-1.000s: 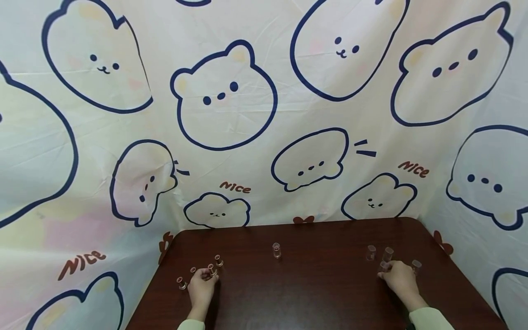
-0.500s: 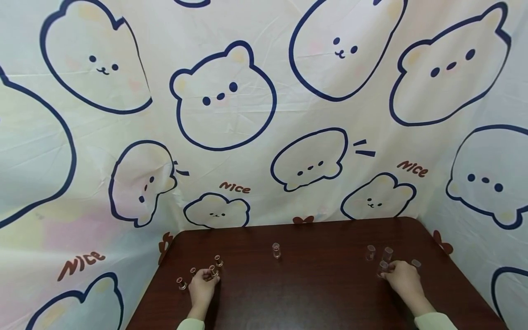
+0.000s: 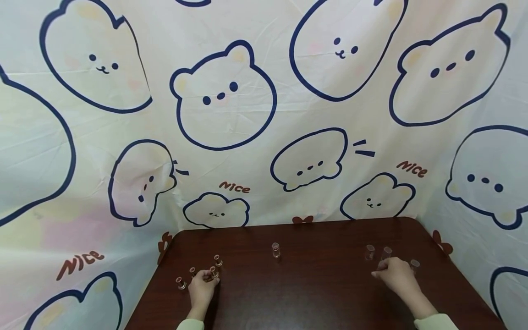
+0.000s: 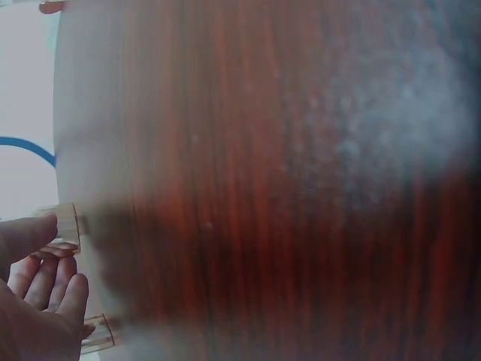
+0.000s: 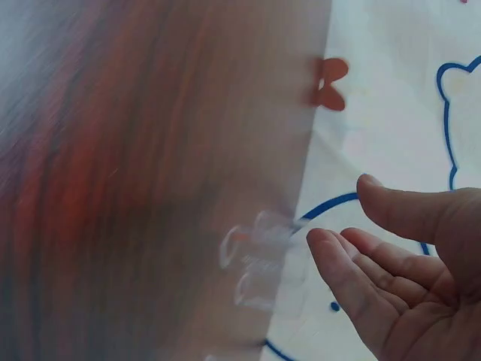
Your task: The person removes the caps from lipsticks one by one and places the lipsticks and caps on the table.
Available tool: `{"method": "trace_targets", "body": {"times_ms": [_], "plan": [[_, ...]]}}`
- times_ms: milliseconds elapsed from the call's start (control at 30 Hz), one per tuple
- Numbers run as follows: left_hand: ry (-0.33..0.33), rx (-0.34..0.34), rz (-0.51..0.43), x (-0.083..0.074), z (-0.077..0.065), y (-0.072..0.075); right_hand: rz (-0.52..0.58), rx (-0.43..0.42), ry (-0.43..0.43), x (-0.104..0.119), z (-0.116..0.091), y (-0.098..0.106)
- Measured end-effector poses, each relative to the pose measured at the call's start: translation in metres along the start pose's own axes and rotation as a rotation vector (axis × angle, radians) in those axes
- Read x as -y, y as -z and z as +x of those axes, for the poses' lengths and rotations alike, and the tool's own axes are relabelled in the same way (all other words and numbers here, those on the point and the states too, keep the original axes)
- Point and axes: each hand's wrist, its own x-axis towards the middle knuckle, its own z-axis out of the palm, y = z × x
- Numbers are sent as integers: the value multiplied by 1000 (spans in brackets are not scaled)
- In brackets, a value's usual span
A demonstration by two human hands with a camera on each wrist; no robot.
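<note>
At the left of the table, my left hand (image 3: 202, 286) pinches a small clear tube with a copper-coloured rim (image 3: 213, 271) between thumb and fingers. The left wrist view shows this tube (image 4: 68, 228) at the thumb tip. Three similar tubes surround the hand: one behind (image 3: 218, 260) and two to its left, the nearer (image 3: 180, 283) and the farther (image 3: 192, 271). On the right, my right hand (image 3: 396, 275) is over a group of small clear cylinders (image 3: 386, 253). In the right wrist view its thumb and fingers are apart, with clear cylinders (image 5: 259, 259) beyond the fingertips.
A single clear piece with a coppery inside (image 3: 276, 250) stands at the back middle of the dark wooden table (image 3: 297, 293). Other clear cylinders are at the back (image 3: 370, 252) and right (image 3: 415, 265) of my right hand. A printed cloth (image 3: 313, 192) hangs behind the table.
My right hand has shifted slightly left and away from me, and now covers a clear cylinder that showed beside it half a second ago. The left hand stays almost still.
</note>
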Motion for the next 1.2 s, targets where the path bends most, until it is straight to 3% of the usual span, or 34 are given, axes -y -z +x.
{"method": "trace_targets", "body": {"times_ms": [400, 767, 1200], "plan": [[3, 12, 14, 2, -3, 3, 60, -13, 109, 44, 8, -26], [-32, 1, 43, 5, -4, 4, 220, 7, 204, 82, 24, -68], [-62, 17, 76, 7, -2, 5, 258, 15, 338, 122, 44, -115]]}}
